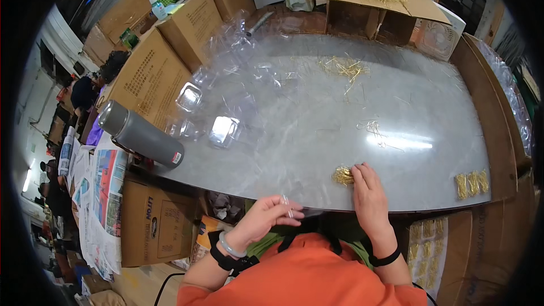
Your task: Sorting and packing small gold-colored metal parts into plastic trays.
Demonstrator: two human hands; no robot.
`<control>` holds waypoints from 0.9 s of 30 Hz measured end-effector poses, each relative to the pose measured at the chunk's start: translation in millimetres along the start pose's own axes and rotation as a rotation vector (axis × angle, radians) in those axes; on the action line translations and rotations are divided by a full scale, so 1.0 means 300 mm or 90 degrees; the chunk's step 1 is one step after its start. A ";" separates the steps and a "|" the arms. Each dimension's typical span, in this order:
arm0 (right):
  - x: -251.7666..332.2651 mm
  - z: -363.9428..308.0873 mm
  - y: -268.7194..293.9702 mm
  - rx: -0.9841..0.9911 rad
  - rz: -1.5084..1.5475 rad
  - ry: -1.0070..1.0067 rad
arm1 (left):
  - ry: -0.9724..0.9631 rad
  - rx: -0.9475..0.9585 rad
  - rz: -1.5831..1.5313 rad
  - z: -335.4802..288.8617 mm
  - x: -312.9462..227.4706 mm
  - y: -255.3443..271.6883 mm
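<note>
My right hand (371,195) lies on the grey tabletop with its fingers stretched out. Its fingertips touch the right side of a small pile of thin gold wire pieces (341,175); the thumb is hidden. Over the table's near edge, my left hand (269,216) is closed in a pinch. White glints at its fingertips come from a clear plastic piece (288,206), whose full shape I cannot make out. Farther off on the table are a few loose wire pieces (374,132) and a scattered gold heap (347,68).
Clear plastic boxes (225,129) crowd the table's left side near a grey flask (141,135). Three gold wire bundles (471,184) lie at the right edge by a cardboard wall (498,130). A cardboard box (368,8) bearing more wire stands at the back beside a white fan (439,38).
</note>
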State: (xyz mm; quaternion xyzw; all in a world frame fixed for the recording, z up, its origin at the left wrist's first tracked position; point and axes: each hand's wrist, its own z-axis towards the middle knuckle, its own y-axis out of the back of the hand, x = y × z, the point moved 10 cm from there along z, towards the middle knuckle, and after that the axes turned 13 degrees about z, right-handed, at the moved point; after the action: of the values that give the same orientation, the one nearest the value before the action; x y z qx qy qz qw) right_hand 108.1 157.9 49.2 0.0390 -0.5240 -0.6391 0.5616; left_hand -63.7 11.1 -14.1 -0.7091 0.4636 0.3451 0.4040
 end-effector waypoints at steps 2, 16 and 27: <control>-0.002 0.009 -0.004 -0.001 0.000 -0.003 | 0.080 0.082 0.026 -0.032 0.052 -0.043; 0.233 -0.147 -0.084 0.181 0.116 0.110 | 0.083 0.163 -0.075 0.013 0.245 -0.118; 0.273 -0.138 -0.051 0.115 0.306 0.104 | 0.007 0.209 0.115 -0.025 0.040 -0.143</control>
State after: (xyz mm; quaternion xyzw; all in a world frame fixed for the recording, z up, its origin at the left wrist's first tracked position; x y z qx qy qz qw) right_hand 94.2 67.0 63.8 0.0146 -0.5259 -0.4330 0.7319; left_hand -18.7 10.4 -10.4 -0.5910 0.5777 0.2961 0.4790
